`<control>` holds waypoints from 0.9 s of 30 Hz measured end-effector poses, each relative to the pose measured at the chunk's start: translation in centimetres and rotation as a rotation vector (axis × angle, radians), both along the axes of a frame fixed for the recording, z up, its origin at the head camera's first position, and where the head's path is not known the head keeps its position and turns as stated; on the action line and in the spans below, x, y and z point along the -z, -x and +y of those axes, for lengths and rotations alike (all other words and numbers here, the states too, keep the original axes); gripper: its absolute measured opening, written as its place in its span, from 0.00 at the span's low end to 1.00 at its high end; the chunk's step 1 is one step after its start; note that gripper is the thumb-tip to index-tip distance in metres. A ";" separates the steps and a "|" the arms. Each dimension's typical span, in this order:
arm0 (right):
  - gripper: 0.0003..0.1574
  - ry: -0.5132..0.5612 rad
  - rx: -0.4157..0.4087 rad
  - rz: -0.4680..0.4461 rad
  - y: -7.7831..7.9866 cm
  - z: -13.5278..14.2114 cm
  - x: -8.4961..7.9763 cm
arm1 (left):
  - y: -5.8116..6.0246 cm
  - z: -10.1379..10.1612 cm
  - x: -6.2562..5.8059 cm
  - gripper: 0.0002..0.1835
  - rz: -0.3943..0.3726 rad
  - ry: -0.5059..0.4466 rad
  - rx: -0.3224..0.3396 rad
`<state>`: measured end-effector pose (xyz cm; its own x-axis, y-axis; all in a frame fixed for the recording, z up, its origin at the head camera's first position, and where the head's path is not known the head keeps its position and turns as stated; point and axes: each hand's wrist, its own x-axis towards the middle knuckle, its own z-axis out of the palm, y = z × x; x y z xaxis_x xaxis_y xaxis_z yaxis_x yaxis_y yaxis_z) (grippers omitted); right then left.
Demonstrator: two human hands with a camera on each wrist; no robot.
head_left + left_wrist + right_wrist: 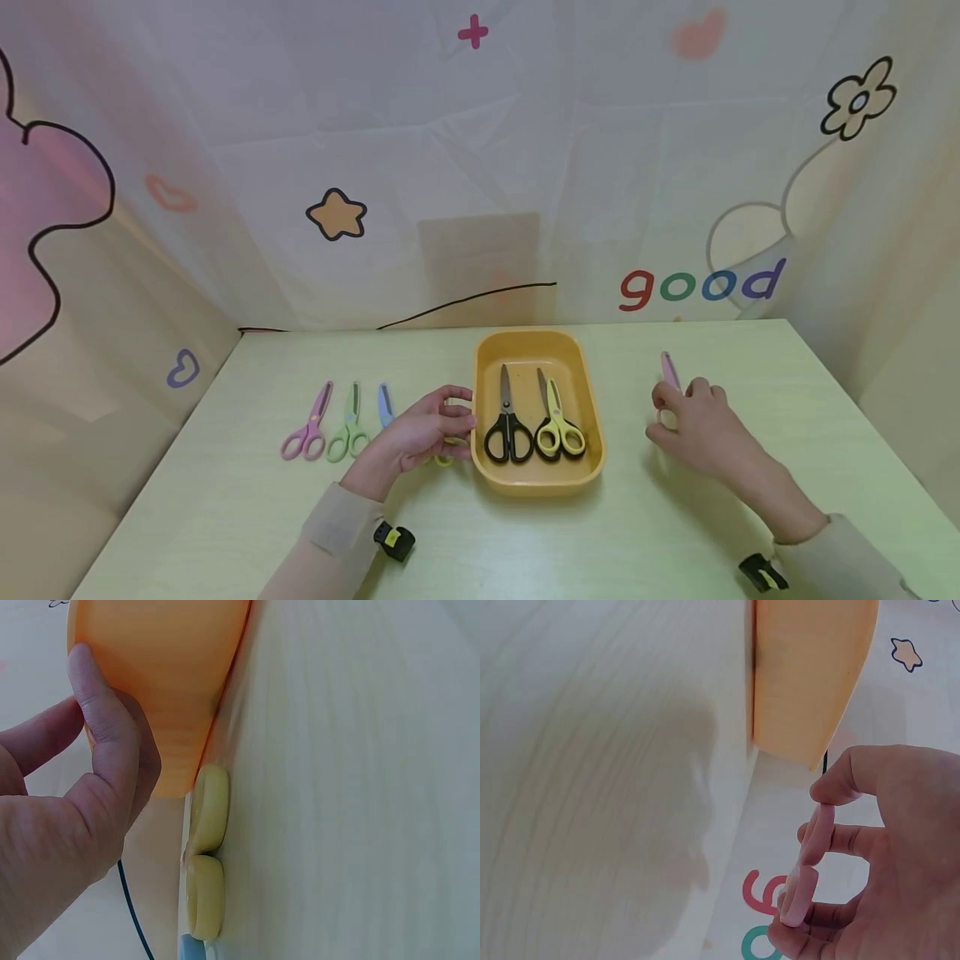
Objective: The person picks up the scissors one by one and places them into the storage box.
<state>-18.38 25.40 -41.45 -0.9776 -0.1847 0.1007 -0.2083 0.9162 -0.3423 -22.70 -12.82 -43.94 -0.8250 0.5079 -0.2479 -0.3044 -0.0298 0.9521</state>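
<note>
In the head view my left hand rests its fingertips against the left wall of a yellow tray; the left wrist view shows a fingertip at the rim. Inside the tray lie black-handled scissors and, to their right, yellow scissors on top of another black-handled pair. Right of the tray, my right hand pinches pink scissors by the handle loops, blades pointing away. In the right wrist view the pink loops are off the tabletop between thumb and fingers.
Left of the tray are pink scissors, green scissors and blue scissors, the last partly behind my left hand. Yellow handle loops show under that hand. A printed curtain hangs behind the table's back edge.
</note>
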 end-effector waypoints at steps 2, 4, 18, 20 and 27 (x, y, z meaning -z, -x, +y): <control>0.12 -0.001 0.000 0.027 -0.1 -0.5 -0.2 | 0.0 0.1 0.0 0.26 0.000 0.000 0.001; 0.12 -0.004 0.003 0.047 -0.2 -1.0 -0.4 | 0.0 0.1 0.0 0.26 0.000 0.000 0.002; 0.12 -0.023 -0.032 0.100 -0.5 -4.0 -1.8 | 0.1 0.1 0.1 0.27 -0.005 0.000 0.001; 0.12 -0.023 -0.042 0.102 -0.6 -4.5 -2.0 | 0.1 0.1 0.1 0.27 -0.005 0.001 -0.001; 0.13 -0.034 -0.087 0.100 -0.6 -6.5 -2.7 | 0.1 0.0 0.2 0.26 -0.009 0.001 0.000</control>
